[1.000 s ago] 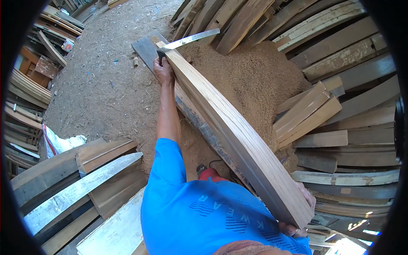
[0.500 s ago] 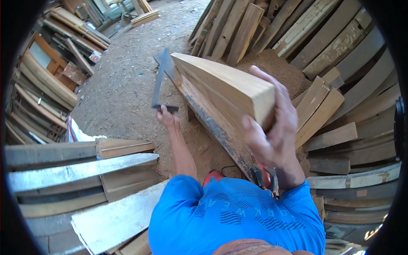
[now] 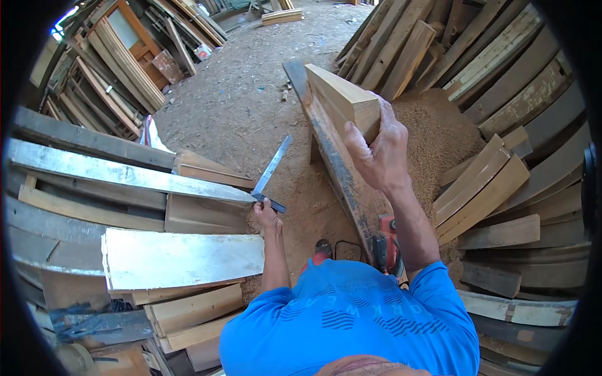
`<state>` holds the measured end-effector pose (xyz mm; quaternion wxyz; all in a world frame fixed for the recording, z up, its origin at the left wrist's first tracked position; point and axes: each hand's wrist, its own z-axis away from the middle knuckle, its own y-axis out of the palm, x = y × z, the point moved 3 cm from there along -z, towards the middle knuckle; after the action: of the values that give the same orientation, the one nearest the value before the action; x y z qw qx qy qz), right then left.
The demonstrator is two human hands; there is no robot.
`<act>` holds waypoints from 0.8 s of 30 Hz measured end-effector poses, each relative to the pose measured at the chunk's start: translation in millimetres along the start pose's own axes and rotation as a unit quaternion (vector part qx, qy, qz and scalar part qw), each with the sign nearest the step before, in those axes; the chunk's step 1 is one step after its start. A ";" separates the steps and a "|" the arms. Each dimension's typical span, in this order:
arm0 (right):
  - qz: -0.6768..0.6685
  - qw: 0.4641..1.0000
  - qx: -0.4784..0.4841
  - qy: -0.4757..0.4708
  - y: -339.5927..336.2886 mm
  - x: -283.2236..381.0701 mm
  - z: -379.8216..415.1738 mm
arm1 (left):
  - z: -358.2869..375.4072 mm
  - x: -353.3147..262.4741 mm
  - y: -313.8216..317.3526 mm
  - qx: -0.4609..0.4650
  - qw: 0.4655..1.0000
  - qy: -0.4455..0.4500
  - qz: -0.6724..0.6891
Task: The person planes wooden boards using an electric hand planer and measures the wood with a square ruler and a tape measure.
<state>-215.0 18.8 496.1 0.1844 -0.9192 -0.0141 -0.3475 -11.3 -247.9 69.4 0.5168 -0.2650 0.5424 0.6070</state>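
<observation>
Head view of a narrow plank worktop (image 3: 338,169), the landmark for all places. The right hand (image 3: 380,150) grips the near end of a pale wooden beam (image 3: 342,94) over the worktop's far half, thumb on one side, fingers on the other; the palm and fingers cover part of the end face. Whether the beam's underside rests on the worktop cannot be told. Left of the worktop, the left hand (image 3: 268,216) holds a try square (image 3: 273,164) by its dark stock, fingers closed round it and partly masked, blade slanting up towards the worktop. At the worktop's near end, a red power tool (image 3: 390,235) is cut off below by the blue shirt (image 3: 351,313). Open ground (image 3: 219,119) borders the worktop's left edge, narrowing nearer the wearer where a white board (image 3: 182,260) ends just beside the left forearm; sawdust (image 3: 433,125) lies along its right.
</observation>
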 end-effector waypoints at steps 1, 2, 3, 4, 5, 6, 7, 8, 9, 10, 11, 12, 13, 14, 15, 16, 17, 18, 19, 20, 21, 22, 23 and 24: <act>0.010 1.000 0.004 -0.001 0.7 -0.1 3.5 | 3.1 -2.8 3.8 -0.005 1.000 0.001 0.005; 0.020 1.000 0.008 -0.001 1.2 -0.6 7.6 | 5.9 -6.6 6.4 -0.009 1.000 0.002 0.008; 0.033 0.999 0.010 -0.001 1.7 -0.6 11.2 | 6.4 -10.0 9.3 0.006 1.000 0.012 0.020; 0.031 0.999 0.022 0.015 2.3 0.4 16.2 | 8.4 -12.8 10.3 0.013 0.999 0.017 0.027; 0.031 0.998 0.032 0.032 1.8 2.6 23.3 | 10.2 -15.3 12.5 0.021 0.999 0.021 0.034; 0.032 0.998 0.041 0.047 1.3 3.9 31.3 | 12.7 -20.1 18.1 0.031 0.998 0.025 0.043; 0.040 0.999 0.021 0.020 0.6 1.7 43.5 | 15.6 -25.3 21.8 0.038 0.998 0.036 0.021; 0.049 0.999 0.000 -0.010 0.7 -6.7 60.3 | 19.8 -31.4 24.2 0.047 0.998 0.049 0.003; 0.058 0.997 -0.023 -0.040 -0.4 -14.6 79.4 | 21.7 -35.6 25.3 0.056 0.996 0.062 -0.015; 0.062 0.998 -0.001 0.008 -1.5 -25.8 106.4 | 20.4 -36.5 23.6 0.074 0.995 0.057 -0.036; 0.065 0.996 0.021 0.057 -6.8 -32.2 135.2 | 18.6 -37.3 18.8 0.091 0.993 0.053 -0.056; 0.065 0.983 0.072 0.153 -14.0 -34.2 158.9 | 17.8 -36.8 15.8 0.106 0.990 0.050 -0.078; 0.062 0.958 0.123 0.250 -20.4 -36.8 184.8 | 20.3 -37.6 14.3 0.105 0.988 0.056 -0.094; 0.086 0.960 0.123 0.236 -24.0 -46.1 211.8 | 24.3 -38.7 12.0 0.103 0.986 0.062 -0.112; 0.109 0.961 0.124 0.223 -24.2 -60.0 238.1 | 29.7 -40.6 10.9 0.100 0.984 0.067 -0.131; 0.133 0.936 0.167 0.280 -24.4 -72.5 261.5 | 36.0 -41.2 11.4 0.104 0.981 0.054 -0.155; 0.154 0.905 0.210 0.337 -23.7 -83.7 282.0 | 44.9 -43.5 12.8 0.108 0.977 0.041 -0.181; 0.182 0.884 0.237 0.360 -22.5 -92.9 297.7 | 53.1 -42.6 13.2 0.111 0.971 0.027 -0.208; 0.209 0.860 0.264 0.382 -20.7 -102.3 310.9 | 59.4 -36.4 14.8 0.122 0.967 0.004 -0.222; 0.235 0.835 0.292 0.403 -18.4 -112.1 323.5 | 66.7 -29.6 18.2 0.148 0.960 -0.001 -0.237; 0.252 0.832 0.296 0.396 -15.9 -120.7 333.9 | 75.2 -23.1 22.3 0.173 0.952 -0.006 -0.251; 0.269 0.829 0.300 0.389 -12.8 -128.6 343.8 | 84.8 -16.4 24.6 0.196 0.944 -0.012 -0.266; 0.286 0.825 0.304 0.381 -9.6 -136.5 351.0 | 76.5 12.1 23.4 0.236 0.920 0.089 -0.300; 0.286 0.821 0.312 0.384 -6.2 -145.1 358.6 | 78.6 30.6 28.9 0.274 0.889 0.122 -0.346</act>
<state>-98.7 164.6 157.1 0.5427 -0.5673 0.2137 -0.5813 -29.0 -160.7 74.7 0.6758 -0.3559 0.6201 0.1791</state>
